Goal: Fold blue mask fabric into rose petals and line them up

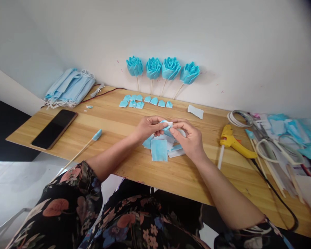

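Left hand (150, 128) and right hand (188, 137) are together, pinching a blue-white piece (169, 125) above the square pile (159, 151). Table edge (145, 180) runs along the pile's near side; glue gun (234, 143), well right of it.

Blues over brown

The small folded fabric piece (167, 125) is light blue and white. Four rose-shaped fabric flowers (153, 68) are turquoise, their thin stems (151, 86) pale beige. The wooden surface (212, 128) is honey-brown, streaked darker. The plastic glue gun (239, 146) is yellow, its cord (268, 184) black. Coral, cream and blue florals pattern the black cloth garment (119, 228).
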Demonstrator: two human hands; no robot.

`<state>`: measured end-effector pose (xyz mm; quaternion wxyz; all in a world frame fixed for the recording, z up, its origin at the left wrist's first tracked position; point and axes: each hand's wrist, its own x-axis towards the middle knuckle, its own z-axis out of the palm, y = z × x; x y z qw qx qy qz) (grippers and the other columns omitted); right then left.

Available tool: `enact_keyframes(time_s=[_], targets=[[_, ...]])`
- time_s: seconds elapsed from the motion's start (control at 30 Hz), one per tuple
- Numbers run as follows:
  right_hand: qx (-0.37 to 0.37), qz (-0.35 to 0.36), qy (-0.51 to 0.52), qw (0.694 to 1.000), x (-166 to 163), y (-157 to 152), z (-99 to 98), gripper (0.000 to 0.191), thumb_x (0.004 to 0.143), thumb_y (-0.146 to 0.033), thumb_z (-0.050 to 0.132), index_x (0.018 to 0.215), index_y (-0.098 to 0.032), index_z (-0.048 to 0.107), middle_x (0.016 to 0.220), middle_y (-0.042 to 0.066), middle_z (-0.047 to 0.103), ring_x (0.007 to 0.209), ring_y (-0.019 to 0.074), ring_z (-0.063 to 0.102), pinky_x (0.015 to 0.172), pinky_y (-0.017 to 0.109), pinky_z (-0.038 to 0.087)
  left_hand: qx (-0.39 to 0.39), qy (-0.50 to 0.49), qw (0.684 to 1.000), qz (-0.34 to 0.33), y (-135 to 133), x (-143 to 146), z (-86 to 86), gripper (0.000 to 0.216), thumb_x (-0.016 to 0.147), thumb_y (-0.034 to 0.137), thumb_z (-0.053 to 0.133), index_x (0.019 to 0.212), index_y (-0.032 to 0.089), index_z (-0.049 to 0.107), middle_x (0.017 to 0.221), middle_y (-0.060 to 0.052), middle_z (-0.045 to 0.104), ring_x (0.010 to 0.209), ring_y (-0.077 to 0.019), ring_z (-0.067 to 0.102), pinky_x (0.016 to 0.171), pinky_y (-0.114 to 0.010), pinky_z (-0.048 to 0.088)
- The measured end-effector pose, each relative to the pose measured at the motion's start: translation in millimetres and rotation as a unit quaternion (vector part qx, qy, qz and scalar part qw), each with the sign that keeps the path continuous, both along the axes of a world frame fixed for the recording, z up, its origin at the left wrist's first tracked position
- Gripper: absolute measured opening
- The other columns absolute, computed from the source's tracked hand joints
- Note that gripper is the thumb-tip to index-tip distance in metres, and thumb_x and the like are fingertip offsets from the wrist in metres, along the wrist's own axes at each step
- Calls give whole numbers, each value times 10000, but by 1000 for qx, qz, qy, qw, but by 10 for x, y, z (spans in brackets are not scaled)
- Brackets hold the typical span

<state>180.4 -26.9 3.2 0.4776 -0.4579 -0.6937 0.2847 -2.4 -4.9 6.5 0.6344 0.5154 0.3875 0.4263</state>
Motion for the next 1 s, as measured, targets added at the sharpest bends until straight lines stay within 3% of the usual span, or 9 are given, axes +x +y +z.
enact_keyframes(time_s=[0.13, 0.37, 0.73, 1.0], targets=[[-74, 0, 45, 996, 4, 2, -46, 161, 834, -389, 695, 816, -231, 671, 946, 29, 731, 890, 191, 667, 839, 350, 511, 1, 5, 1000, -7, 2, -6, -10, 254, 786, 375, 753, 832, 133, 690, 571, 31, 607, 487, -44, 503, 492, -191, 386], [-122, 15, 90, 988, -10, 0, -60, 178, 820, -393, 711, 796, -222, 664, 808, 9, 693, 746, 154, 611, 671, 293, 485, -1, 11, 1000, -7, 7, -8, -24, 235, 788, 359, 751, 825, 137, 682, 570, 29, 616, 487, -49, 510, 493, -195, 390], [-122, 10, 93, 988, -17, -4, -68, 174, 806, -353, 712, 738, -215, 631, 751, -4, 677, 683, 132, 571, 618, 267, 439, 14, 8, 1000, -23, 5, 3, -18, 358, 769, 478, 748, 806, 128, 682, 576, 23, 603, 497, -54, 512, 492, -197, 402], [-132, 15, 113, 985, -18, -5, -80, 188, 806, -364, 715, 743, -208, 630, 770, -2, 676, 663, 122, 561, 543, 242, 408, 7, -6, 999, -43, 15, -2, -19, 338, 691, 383, 815, 857, 125, 672, 607, 34, 609, 517, -50, 517, 504, -195, 406]])
